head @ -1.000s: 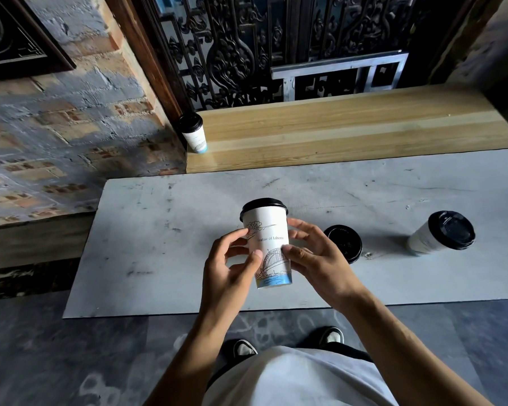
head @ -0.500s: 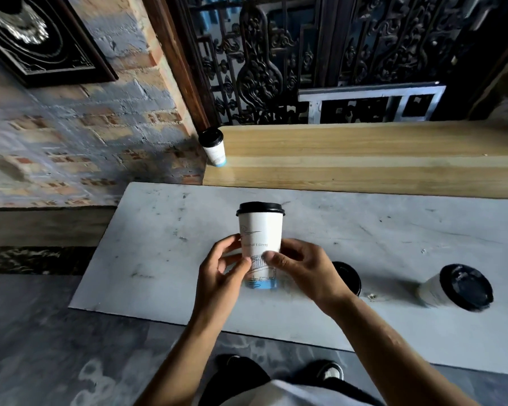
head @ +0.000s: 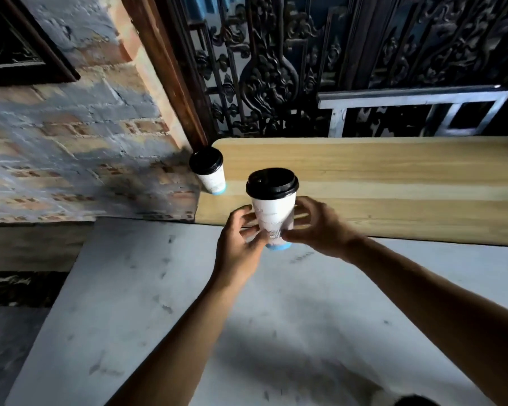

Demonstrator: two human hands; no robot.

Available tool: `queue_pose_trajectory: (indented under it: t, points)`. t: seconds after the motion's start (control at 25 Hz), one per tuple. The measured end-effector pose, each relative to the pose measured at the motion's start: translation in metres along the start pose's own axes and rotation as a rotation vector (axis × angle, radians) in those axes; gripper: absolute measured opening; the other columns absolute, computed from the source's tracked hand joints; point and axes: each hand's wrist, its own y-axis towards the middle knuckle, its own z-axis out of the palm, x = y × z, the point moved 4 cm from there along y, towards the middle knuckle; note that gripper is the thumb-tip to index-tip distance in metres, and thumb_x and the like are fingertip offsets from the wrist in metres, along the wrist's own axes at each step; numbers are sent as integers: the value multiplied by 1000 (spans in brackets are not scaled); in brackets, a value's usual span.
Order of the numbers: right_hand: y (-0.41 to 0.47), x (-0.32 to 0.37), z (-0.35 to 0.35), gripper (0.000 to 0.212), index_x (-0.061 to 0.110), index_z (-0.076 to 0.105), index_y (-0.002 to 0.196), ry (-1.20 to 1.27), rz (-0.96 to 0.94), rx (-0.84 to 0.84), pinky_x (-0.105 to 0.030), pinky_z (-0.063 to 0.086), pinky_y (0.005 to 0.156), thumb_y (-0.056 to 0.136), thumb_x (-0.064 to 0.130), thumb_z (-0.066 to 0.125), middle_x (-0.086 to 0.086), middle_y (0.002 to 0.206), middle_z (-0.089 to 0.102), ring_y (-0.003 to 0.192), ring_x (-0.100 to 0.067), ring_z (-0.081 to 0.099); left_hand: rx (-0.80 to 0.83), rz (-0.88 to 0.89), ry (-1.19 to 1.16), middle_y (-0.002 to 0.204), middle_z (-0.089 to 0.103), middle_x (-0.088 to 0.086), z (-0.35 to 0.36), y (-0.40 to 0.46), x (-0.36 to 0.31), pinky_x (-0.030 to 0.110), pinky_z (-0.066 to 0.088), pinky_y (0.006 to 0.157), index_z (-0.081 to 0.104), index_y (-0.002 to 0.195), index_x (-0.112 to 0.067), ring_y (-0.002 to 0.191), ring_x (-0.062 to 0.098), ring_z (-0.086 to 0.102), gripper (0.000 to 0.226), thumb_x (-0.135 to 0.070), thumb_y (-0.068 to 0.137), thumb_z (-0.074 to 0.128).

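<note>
A white paper cup [head: 273, 213] with a black lid and a blue base is held upright in the air between both hands, over the far edge of the white table [head: 147, 303]. My left hand [head: 238, 247] grips its lower left side with curled fingers. From the right, my right hand [head: 320, 227] wraps around the cup. A second white cup [head: 208, 171] with a black lid stands at the left end of the wooden counter [head: 379, 183], apart from the held cup.
A brick wall [head: 71, 148] rises at the left, and a dark carved screen [head: 305, 60] with a metal frame stands behind the counter. A black round object [head: 417, 401] shows at the bottom edge.
Both hands have carried the cup up and forward, from low over the near table to its far edge by the wooden counter. The view has shifted forward, and the other cups on the right have left it.
</note>
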Motion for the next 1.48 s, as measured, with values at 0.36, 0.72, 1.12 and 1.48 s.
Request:
queue_pose_trajectory:
  t: [0.36,0.72,1.12,1.48]
  points:
    - [185,-92,-4,56,10,59,129,-45,-66,-204,-8,54,79,79,-2,80,-2,126,71,111,-12,70,54,69,-13,119,63,13,52,204,82,26,53,98,46,132,-1,106,17,64,58,25,83,62]
    - [193,-123,5,50,18,63,123,-121,-93,-264,-28,60,95,76,16,78,5,120,76,110,-3,72,72,161,91,110,68,-5,59,221,119,21,57,91,45,135,-13,104,5,71,61,13,86,70]
    - [171,-108,15,92,9,28,159,-259,108,-136,-21,43,99,81,11,77,-10,147,61,133,-25,58,86,11,60,143,55,10,55,210,122,24,54,101,33,153,-11,115,6,62,80,15,86,68]
    - [11,-89,-33,90,14,19,164,-455,199,-16,-27,27,113,93,35,70,-10,169,30,153,-26,31,114,18,242,144,54,2,36,86,80,35,47,108,39,153,-23,130,14,54,78,3,86,72]
